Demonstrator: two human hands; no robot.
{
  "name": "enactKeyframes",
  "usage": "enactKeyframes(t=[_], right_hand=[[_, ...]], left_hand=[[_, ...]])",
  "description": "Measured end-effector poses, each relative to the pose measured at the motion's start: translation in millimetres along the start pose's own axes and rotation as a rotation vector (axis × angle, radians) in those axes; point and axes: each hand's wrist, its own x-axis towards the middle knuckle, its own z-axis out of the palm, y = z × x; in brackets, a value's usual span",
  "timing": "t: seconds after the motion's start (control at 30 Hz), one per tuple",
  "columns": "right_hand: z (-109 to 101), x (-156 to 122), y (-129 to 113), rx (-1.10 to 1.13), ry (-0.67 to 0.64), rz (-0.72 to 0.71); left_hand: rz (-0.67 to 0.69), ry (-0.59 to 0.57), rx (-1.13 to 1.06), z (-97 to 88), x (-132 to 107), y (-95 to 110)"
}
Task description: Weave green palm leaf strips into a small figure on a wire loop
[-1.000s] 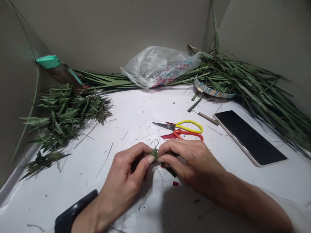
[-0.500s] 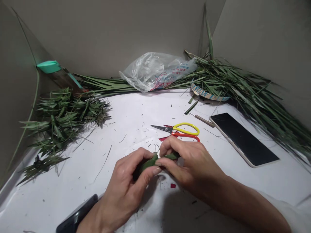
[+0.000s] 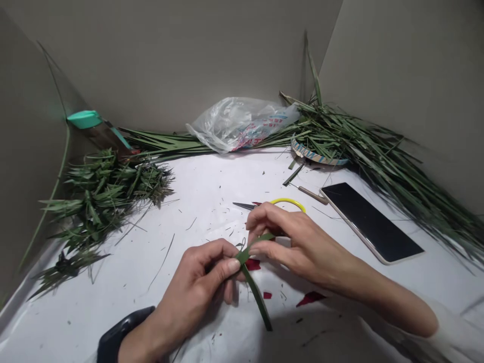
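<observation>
Between my hands is a folded green leaf strip [image 3: 245, 256], with one tail hanging down toward me over the white table. My left hand [image 3: 206, 275] pinches the fold between thumb and fingers. At the strip's upper right end, my right hand [image 3: 291, 234] holds it between thumb and forefinger. A thin loop, perhaps wire or fibre, sticks up beside the fold. Just beyond my right hand lie scissors [image 3: 285, 201] with a yellow handle, their other handle hidden by the hand. Dark red scraps [image 3: 310, 298] lie beneath and near my hands.
Star-shaped leaf pieces [image 3: 93, 196] are heaped at left, beside a green-capped bottle [image 3: 85, 121]. Long leaves [image 3: 378, 146], a clear plastic bag [image 3: 242, 123] and a curved cardboard piece [image 3: 319, 153] line the back. A thin-tipped tool [image 3: 313, 195] and a phone [image 3: 372, 222] lie at right.
The strip's tail now hangs down below my hands, where the leaf was bunched in my fingers before. My right hand has lifted and opened slightly around its end. More red scraps show.
</observation>
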Motion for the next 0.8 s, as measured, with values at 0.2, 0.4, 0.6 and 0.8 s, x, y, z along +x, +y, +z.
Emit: enactKeyframes(t=[0.2, 0.4, 0.6, 0.8], right_hand=[[-7, -2, 15, -0.264, 0.121, -0.4], [6, -3, 13, -0.186, 0.208, -0.223], [23, -5, -6, 0.266, 0.01, 0.087], [36, -5, -16, 0.796, -0.064, 0.469]], left_hand=[[-0.068, 0.013, -0.207, -3.4, 7, -4], [-0.013, 0.057, -0.256, -2.2, 5, -6], [0.087, 0.147, -0.115, 1.4, -1, -7], [0.257, 0.209, 0.106, 6.9, -9, -10]])
